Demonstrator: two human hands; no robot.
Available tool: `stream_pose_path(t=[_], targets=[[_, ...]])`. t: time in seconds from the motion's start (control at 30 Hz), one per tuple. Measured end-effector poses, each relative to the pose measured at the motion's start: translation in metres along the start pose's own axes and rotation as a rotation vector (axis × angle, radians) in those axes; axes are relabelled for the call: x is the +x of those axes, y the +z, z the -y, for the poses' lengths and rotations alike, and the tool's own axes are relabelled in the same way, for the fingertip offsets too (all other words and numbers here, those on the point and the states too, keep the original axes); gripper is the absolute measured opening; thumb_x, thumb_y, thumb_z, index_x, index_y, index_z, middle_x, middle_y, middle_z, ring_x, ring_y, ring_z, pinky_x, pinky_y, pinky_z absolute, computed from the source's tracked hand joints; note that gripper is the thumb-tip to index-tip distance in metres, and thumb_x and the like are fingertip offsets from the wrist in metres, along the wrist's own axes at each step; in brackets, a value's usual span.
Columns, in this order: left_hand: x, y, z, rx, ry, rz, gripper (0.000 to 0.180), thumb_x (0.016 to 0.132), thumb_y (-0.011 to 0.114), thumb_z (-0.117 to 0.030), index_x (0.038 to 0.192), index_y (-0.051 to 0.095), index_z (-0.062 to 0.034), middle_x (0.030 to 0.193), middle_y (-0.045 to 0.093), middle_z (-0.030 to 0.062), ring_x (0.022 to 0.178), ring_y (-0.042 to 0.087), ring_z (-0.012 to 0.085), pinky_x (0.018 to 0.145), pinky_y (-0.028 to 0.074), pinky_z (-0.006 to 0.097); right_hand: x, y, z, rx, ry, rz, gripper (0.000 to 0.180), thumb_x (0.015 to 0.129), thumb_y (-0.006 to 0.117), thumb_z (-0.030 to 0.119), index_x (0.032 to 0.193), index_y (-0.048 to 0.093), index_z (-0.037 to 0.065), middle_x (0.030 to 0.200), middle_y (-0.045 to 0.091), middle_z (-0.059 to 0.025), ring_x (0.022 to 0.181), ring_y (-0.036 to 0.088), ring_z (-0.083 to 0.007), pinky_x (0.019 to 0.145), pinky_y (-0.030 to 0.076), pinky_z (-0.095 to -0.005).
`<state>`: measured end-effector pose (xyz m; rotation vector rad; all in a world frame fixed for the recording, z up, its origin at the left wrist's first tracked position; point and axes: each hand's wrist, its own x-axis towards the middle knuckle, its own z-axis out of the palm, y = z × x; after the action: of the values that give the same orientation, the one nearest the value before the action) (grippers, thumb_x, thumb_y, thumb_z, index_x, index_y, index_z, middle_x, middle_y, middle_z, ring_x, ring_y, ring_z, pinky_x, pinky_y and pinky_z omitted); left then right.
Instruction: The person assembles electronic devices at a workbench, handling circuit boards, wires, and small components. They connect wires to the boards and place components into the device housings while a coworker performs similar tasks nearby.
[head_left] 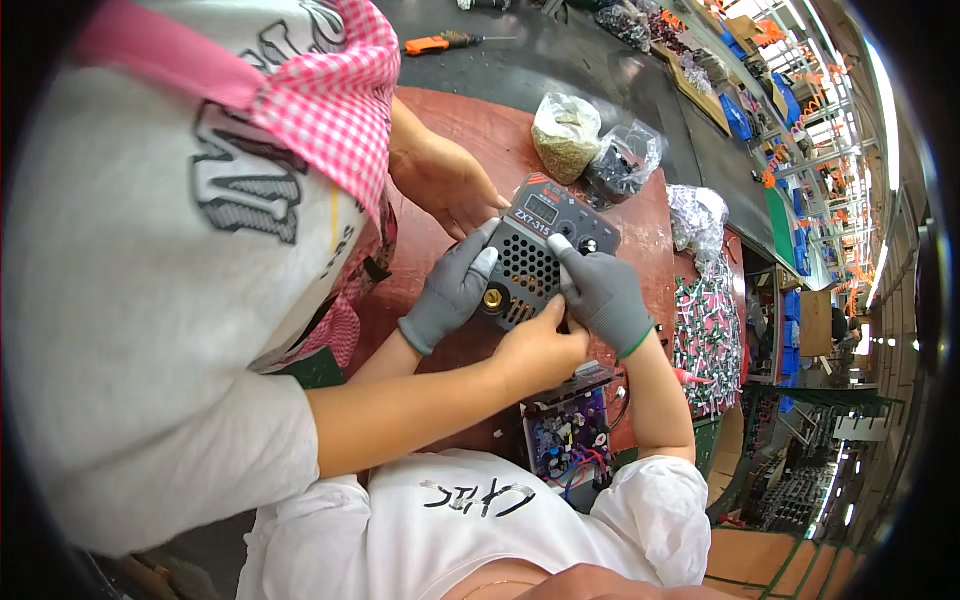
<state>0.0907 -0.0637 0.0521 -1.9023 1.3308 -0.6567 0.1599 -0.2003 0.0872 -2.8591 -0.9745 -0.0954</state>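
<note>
A dark grey welder front panel [524, 262] with a small display, a knob, honeycomb vents and a brass socket is held up between my hands. My left hand [452, 288], in a grey glove, grips its left edge. My right hand [603, 296], gloved alike, closes on its right side with the thumb on the face. Another person's bare hand [545, 347] touches the panel's lower edge, and that person's other hand [455, 185] is by its upper left corner. Closer to me stands an open unit with a circuit board [568, 437] and coloured wires.
Beyond the panel, a bag of small brass-coloured parts [566, 140] and a bag of dark parts [626, 165] stand on the red table [450, 115]. An orange-handled screwdriver [440, 43] lies at the far left. Many small green-and-white parts [708, 345] cover the right side. The other person's arm crosses over my left forearm.
</note>
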Motion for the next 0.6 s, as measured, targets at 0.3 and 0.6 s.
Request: stream_pose_path(t=[0.3,0.6], targets=[[0.000,0.040,-0.003,-0.291,-0.162,-0.187,0.013,0.078,0.071,-0.021,0.077,0.074,-0.0092,0.084,0.070,0.0079,0.087,0.066,0.0269,0.072,0.054,0.044,-0.164,-0.116,0.029,0.031,0.245,-1.346,0.042,0.101,0.040,0.018,0.130,0.053,-0.010,0.084,0.066,-0.0120,0.073,0.059,-0.0182,0.069,0.050,-0.0334],[-0.071,0.044,-0.179,-1.851,-1.226,-0.626,0.029,0.096,0.059,-0.010,0.124,0.059,-0.0011,0.120,0.061,0.0084,0.113,0.055,0.0184,0.100,0.045,0.032,-0.368,0.047,0.054,0.317,1.002,-0.696,0.027,0.093,0.054,0.007,0.116,0.067,0.004,0.124,0.066,-0.0136,0.117,0.061,-0.0247,0.102,0.046,-0.0359]])
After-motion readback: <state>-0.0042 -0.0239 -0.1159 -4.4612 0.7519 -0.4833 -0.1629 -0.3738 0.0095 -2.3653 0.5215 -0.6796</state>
